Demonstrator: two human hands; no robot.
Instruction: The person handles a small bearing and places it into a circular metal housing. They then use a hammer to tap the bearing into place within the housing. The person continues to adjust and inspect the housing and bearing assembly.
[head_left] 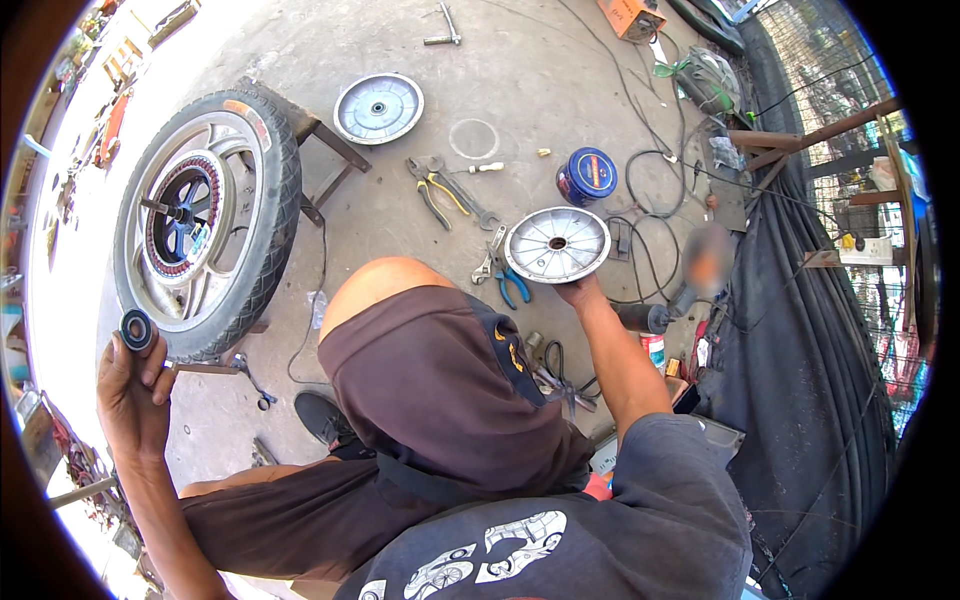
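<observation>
Between the fingertips of my left hand (pixel 135 385) is a small black-and-steel ball bearing (pixel 136 329), held up near the tyre's lower edge. My right hand (pixel 580 290) supports a round metal hub cover (pixel 540 262) from beneath; most of its fingers are hidden under the disc. Radial ribs and a central hole show on that cover. To the left, a motor wheel (pixel 225 265) with a black tyre rests on a low metal stand, its copper-wound stator and axle exposed. A second hub cover (pixel 378 125) lies flat on the floor beyond my knee.
Pliers (pixel 430 190), adjustable wrenches (pixel 488 255) and blue-handled pliers (pixel 515 285) lie on the concrete. A blue tub (pixel 587 176) stands behind the held cover. Loose cables (pixel 650 205) wind along the right, beside a black tarp (pixel 800 400). Metal stand legs (pixel 340 145) protrude beside the wheel.
</observation>
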